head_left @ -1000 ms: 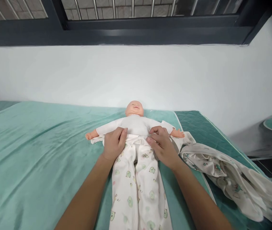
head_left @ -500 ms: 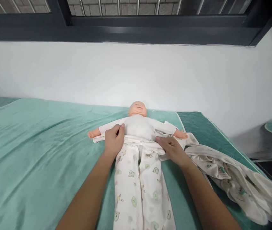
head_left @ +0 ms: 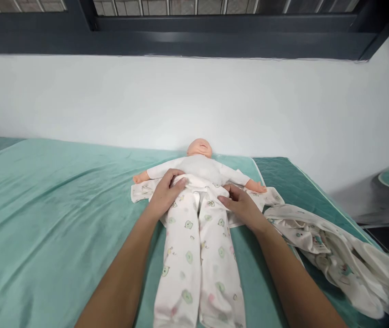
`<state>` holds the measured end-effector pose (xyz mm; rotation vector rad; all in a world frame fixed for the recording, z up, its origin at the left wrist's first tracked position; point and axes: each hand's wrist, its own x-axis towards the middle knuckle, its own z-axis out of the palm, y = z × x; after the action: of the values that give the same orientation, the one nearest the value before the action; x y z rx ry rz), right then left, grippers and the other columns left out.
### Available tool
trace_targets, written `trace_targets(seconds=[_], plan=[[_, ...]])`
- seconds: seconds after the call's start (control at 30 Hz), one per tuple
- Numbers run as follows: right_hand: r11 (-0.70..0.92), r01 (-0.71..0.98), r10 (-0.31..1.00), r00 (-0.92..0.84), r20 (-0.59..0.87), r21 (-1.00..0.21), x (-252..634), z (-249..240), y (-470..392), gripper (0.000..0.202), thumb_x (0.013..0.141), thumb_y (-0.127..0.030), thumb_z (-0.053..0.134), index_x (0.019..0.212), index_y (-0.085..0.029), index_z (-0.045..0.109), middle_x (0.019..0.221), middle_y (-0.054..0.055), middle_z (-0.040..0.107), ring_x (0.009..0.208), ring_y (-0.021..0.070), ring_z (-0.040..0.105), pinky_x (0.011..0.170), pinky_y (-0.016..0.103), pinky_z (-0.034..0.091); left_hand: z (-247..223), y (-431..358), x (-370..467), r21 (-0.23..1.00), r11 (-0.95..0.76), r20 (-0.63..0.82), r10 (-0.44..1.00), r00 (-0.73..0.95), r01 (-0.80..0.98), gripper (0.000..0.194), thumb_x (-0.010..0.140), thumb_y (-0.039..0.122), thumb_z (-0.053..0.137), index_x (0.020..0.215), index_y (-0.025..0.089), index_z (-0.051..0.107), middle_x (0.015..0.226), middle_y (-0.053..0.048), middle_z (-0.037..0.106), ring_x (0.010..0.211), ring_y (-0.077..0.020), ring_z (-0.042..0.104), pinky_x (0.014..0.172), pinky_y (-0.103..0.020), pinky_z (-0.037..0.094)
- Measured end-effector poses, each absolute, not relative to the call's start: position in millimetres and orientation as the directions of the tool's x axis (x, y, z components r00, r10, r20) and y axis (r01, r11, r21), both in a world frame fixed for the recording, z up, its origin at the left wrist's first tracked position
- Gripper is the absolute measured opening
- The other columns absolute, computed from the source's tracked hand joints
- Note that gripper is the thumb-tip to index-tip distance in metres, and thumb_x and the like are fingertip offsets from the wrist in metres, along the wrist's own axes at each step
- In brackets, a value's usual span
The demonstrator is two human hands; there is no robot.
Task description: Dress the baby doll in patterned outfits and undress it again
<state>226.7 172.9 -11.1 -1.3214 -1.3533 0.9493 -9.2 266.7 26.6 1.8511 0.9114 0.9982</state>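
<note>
A baby doll [head_left: 199, 148] lies on its back with its arms spread, in a white long-sleeved top [head_left: 201, 167]. Printed white baby trousers [head_left: 184, 255] cover its legs, with the waistband up over its belly. My left hand [head_left: 167, 191] is closed on the waistband at the left side, thumb on top. At the right side my right hand [head_left: 240, 202] pinches the waistband between thumb and fingers. A printed garment [head_left: 141, 190] is spread beneath the doll, its sleeves showing under both arms. The doll's feet are not visible.
A green sheet [head_left: 60, 218] covers the bed. Crumpled white printed baby clothes [head_left: 331, 255] lie to the right on a darker green quilted piece [head_left: 279, 175]. Behind the doll's head stands a white wall [head_left: 146, 100], below a dark window frame [head_left: 180, 38].
The waistband has come higher up the doll's belly, both hands still at it. My left hand has turned to lie flatter over the band. The doll's head sits slightly higher in view.
</note>
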Motion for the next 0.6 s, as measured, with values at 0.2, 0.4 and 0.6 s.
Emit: trace_targets(seconds=[0.2,0.4,0.6], plan=[[0.144,0.242,0.956,0.217,0.198,-0.96,227.3,-18.7,183.0,0.029,0.083,-0.048,0.066,0.083,-0.021,0.057,0.076,-0.004,0.048,0.073,0.0138,0.042,0.068,0.026,0.033,21.6,264.5,-2.7,0.879,-0.423,0.289,0.841,0.457,0.222,0.04,0.087,0.043,0.06,0.121,0.027,0.046,0.129,-0.003,0.05,0.12,-0.0206,0.049,0.101,-0.032,0.039],[0.157,0.342,0.926,0.275,0.259,-0.926,226.0,-19.5,187.9,0.031,0.085,-0.048,0.063,0.076,-0.021,0.052,0.071,-0.005,0.043,0.07,0.0141,0.04,0.067,0.027,0.032,16.4,263.3,5.2,0.806,-0.522,0.426,0.839,0.339,0.279,0.02,0.087,0.036,0.062,0.101,0.024,0.052,0.114,-0.002,0.049,0.11,-0.018,0.049,0.096,-0.031,0.041],[0.24,0.499,0.845,0.316,0.433,-0.833,218.1,-16.6,183.9,0.03,0.087,-0.044,0.061,0.071,-0.021,0.049,0.077,-0.003,0.047,0.071,0.0142,0.041,0.07,0.027,0.034,12.6,255.8,1.2,0.688,-0.634,0.566,0.773,0.286,0.353,0.016,0.089,0.035,0.061,0.082,0.022,0.056,0.111,-0.004,0.049,0.108,-0.0192,0.048,0.088,-0.032,0.043]])
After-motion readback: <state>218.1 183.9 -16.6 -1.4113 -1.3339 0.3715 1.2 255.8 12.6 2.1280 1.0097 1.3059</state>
